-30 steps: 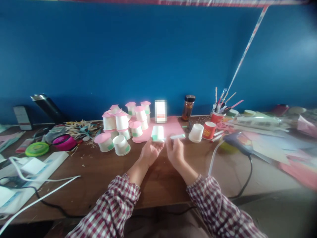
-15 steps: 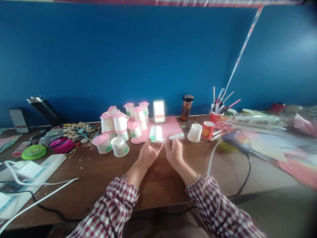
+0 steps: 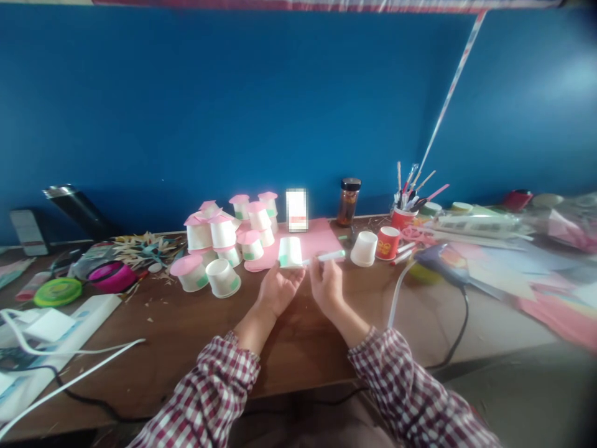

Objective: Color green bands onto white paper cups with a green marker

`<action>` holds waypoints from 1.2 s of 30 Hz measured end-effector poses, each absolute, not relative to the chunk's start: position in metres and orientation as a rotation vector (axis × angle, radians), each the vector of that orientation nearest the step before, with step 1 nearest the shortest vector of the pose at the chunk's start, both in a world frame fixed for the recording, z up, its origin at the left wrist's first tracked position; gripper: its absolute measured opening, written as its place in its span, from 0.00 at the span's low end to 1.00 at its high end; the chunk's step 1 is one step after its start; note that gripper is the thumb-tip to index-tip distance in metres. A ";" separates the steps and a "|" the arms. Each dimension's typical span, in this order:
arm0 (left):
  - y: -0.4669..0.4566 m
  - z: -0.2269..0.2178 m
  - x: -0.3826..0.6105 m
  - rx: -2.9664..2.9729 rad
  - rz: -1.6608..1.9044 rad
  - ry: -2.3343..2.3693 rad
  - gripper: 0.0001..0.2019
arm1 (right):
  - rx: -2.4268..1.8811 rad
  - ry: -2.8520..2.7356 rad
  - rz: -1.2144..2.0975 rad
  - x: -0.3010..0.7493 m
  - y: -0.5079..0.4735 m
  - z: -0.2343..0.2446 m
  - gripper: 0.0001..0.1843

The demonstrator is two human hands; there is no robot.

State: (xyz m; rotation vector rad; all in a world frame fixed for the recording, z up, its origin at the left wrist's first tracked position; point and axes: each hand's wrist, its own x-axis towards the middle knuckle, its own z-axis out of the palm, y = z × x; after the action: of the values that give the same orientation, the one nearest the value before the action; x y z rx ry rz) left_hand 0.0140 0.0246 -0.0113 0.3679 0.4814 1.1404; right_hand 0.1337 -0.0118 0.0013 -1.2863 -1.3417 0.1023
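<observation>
My left hand (image 3: 280, 289) is closed around the lower part of a white paper cup (image 3: 291, 250), which is upside down with a pale green patch at its left side. A white marker pen (image 3: 329, 256) with a green end is pinched in my right hand (image 3: 326, 283). Its left end points at the lower right of the cup; whether the two touch I cannot tell. Beyond both hands lies a pink sheet (image 3: 321, 236). To the left stand several white cups with pink paper tops (image 3: 222, 231), and one bare white cup (image 3: 222, 278) with a green patch.
Right of my hands are a white cup (image 3: 364, 249), a red cup (image 3: 387, 242) and a red holder (image 3: 403, 219) of brushes. A glue gun (image 3: 442, 261) lies farther right. At the left are a power strip (image 3: 93, 320), a green lid (image 3: 58, 292) and wood sticks (image 3: 144, 249).
The cup in my left hand has turned slightly, so its green patch sits nearer the left edge. The whole view has shifted a little. Both hands keep their grips.
</observation>
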 end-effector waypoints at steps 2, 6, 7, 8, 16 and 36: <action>0.024 -0.011 0.014 0.359 1.148 0.477 0.17 | -1.288 -1.353 0.110 0.133 -0.012 0.001 0.12; 0.023 -0.009 0.014 0.357 1.126 0.475 0.17 | -1.283 -1.325 0.109 0.134 -0.012 0.002 0.12; 0.023 -0.009 0.014 0.355 1.121 0.474 0.17 | -1.281 -1.316 0.111 0.134 -0.012 0.002 0.12; 0.023 -0.009 0.014 0.351 1.122 0.475 0.17 | -1.279 -1.312 0.116 0.134 -0.012 0.002 0.12; 0.021 -0.008 0.014 0.343 1.115 0.469 0.16 | -1.262 -1.303 0.125 0.134 -0.011 0.002 0.12; 0.020 -0.009 0.011 0.399 1.045 0.406 0.18 | -1.233 -1.257 0.158 0.135 -0.013 0.003 0.13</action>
State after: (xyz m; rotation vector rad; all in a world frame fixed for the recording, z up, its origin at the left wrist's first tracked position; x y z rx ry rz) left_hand 0.0105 0.0202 -0.0087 0.3990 0.4062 1.0450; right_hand 0.1346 -0.0125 0.0030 -1.2328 -1.2572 0.1578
